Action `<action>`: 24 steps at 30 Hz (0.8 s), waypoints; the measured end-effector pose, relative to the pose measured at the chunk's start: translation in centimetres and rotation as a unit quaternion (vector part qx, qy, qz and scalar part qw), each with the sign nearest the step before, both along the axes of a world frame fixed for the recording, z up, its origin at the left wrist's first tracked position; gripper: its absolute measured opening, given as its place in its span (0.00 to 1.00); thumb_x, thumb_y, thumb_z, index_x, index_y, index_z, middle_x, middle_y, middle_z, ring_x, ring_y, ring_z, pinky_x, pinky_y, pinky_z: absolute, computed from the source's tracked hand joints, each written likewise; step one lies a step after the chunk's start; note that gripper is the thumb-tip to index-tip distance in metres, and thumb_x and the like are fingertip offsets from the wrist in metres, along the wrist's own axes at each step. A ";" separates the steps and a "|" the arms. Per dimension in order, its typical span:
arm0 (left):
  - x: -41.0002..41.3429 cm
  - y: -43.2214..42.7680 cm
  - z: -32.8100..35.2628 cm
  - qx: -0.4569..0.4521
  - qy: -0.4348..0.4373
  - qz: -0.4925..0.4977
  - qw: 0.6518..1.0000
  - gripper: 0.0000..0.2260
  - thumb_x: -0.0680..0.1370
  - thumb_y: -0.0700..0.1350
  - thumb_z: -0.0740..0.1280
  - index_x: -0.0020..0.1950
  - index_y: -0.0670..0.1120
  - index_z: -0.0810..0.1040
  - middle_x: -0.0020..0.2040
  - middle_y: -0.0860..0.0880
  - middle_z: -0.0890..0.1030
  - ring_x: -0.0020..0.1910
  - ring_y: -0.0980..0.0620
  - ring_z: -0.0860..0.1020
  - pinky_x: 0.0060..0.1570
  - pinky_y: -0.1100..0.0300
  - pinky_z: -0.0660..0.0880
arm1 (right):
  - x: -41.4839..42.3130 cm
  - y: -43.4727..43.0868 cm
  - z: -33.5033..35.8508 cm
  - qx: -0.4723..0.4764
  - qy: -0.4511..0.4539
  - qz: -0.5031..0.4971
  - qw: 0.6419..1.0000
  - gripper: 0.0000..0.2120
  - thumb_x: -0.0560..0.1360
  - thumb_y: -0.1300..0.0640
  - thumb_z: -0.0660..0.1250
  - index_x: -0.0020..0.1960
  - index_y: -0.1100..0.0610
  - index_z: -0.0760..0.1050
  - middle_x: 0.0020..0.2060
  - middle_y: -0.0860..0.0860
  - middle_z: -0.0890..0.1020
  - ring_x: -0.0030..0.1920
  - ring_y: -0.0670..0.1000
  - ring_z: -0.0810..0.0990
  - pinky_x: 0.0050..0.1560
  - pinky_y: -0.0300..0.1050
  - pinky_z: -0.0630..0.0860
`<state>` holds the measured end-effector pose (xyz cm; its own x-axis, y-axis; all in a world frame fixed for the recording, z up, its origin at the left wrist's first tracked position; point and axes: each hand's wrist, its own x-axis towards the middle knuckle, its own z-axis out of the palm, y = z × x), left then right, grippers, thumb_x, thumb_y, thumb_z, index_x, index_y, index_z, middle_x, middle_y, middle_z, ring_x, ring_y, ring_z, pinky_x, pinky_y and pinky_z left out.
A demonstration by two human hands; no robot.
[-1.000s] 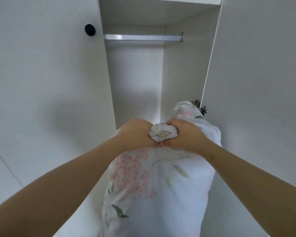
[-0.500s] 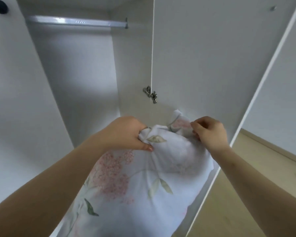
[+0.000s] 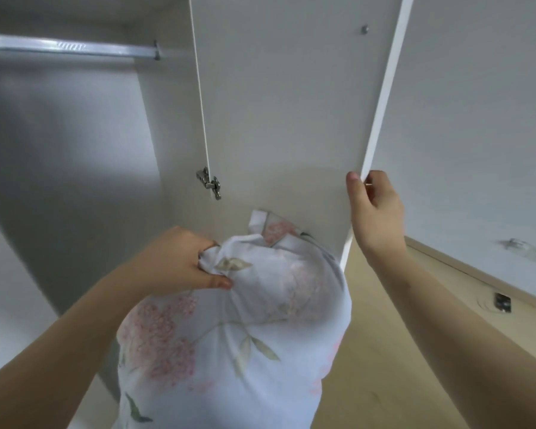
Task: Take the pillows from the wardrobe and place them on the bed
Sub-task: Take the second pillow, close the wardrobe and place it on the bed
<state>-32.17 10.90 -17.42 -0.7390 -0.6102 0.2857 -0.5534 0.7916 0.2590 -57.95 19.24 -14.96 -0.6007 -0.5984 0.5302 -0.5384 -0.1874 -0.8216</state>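
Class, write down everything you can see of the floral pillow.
The pillow is plump and soft, in a white fabric case printed with pink blossom clusters and muted green leaves. It is held upright in front of the open wardrobe door, its lower end out of frame. The left hand grips its bunched top corner; nothing else visibly holds it.

view: head, wide-angle | faces: forward into wardrobe point(image 3: 75, 156) | range: near its door point(image 3: 291, 103)
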 end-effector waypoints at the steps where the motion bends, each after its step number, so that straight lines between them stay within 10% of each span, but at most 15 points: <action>1: 0.2 0.2 0.1 -0.005 -0.002 0.001 1.000 0.20 0.52 0.79 0.58 0.33 0.68 0.71 0.34 0.75 0.73 0.34 0.68 0.73 0.34 0.69 0.67 | 0.1 -0.1 0.1 0.008 0.006 -0.006 1.000 0.16 0.78 0.47 0.57 0.36 0.54 0.60 0.27 0.46 0.65 0.25 0.42 0.64 0.29 0.37 0.61; 13: 7.8 1.0 2.3 -0.033 0.006 0.063 0.997 0.33 0.55 0.81 0.55 0.39 0.55 0.78 0.34 0.56 0.82 0.34 0.57 0.78 0.37 0.62 0.73 | 4.8 0.8 0.0 -0.069 0.060 0.031 0.995 0.25 0.78 0.44 0.54 0.29 0.60 0.57 0.23 0.49 0.62 0.25 0.45 0.64 0.25 0.36 0.58; 19: 14.2 2.0 3.0 -0.051 -0.024 0.131 0.990 0.37 0.52 0.82 0.53 0.36 0.51 0.79 0.36 0.54 0.81 0.36 0.56 0.78 0.39 0.60 0.75 | 10.4 0.5 -0.1 -0.097 0.040 0.142 0.984 0.30 0.71 0.37 0.56 0.32 0.66 0.63 0.27 0.61 0.68 0.30 0.62 0.70 0.31 0.54 0.70; 24: 19.6 3.8 3.6 -0.063 -0.023 0.175 0.982 0.35 0.51 0.82 0.52 0.34 0.55 0.78 0.36 0.55 0.81 0.36 0.57 0.77 0.36 0.69 0.69 | 15.5 -0.8 -0.3 -0.093 0.018 0.212 0.973 0.24 0.68 0.35 0.56 0.30 0.57 0.61 0.25 0.47 0.67 0.27 0.44 0.64 0.28 0.34 0.63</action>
